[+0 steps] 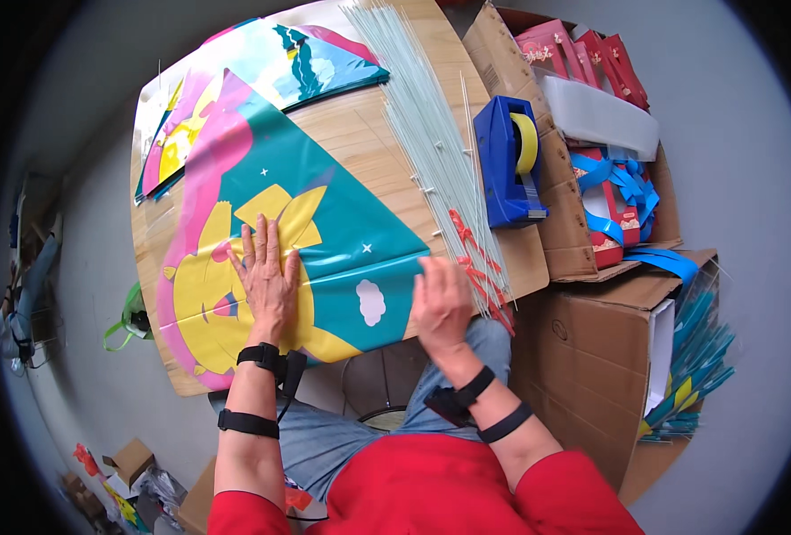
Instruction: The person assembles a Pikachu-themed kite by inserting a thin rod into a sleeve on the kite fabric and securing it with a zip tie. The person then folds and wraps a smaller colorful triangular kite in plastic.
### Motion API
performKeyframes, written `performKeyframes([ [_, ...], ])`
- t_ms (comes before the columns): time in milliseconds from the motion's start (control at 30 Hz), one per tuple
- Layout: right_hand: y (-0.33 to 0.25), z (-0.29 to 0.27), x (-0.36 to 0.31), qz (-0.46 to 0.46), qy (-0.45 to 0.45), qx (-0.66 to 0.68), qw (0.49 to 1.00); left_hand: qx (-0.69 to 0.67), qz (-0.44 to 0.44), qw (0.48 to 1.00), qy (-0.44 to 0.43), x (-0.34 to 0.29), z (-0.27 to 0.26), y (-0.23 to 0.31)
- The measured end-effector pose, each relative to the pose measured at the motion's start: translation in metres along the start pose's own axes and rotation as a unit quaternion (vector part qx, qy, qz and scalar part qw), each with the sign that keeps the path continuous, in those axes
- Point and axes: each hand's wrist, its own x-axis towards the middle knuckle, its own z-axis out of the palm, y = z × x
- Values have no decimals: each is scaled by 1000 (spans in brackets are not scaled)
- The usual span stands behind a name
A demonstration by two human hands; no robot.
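Observation:
A large triangular kite sail, teal with a pink edge and a yellow cartoon animal, lies spread on the wooden table. My left hand rests flat on its yellow print, fingers stretched out. At the sail's right corner, my right hand is closed, with thumb and fingertips drawn together by the edge. Whatever those fingertips may hold is hidden. Just beyond the right hand lies a bundle of thin pale rods, with red ties near its closer end.
More folded printed sheets are stacked at the table's far side. A blue tape dispenser with yellow tape stands by the right edge. Beside it, an open carton holds red packages and blue ribbon; a lower carton has wrapped teal bundles behind it.

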Motion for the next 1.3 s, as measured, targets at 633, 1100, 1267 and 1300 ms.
performKeyframes([
  [633, -28, 32, 4, -128, -191, 107, 967, 36, 74, 995, -59, 49, -4, 41],
  [1100, -32, 22, -2, -77, -209, 124, 967, -7, 85, 996, -11, 38, 1, 35],
  [1267, 13, 40, -1, -61, -205, 41, 976, -4, 57, 995, -83, -2, -6, 13],
  [1300, 18, 39, -1, -64, -194, 42, 978, -13, 54, 995, -82, -2, -10, 14],
])
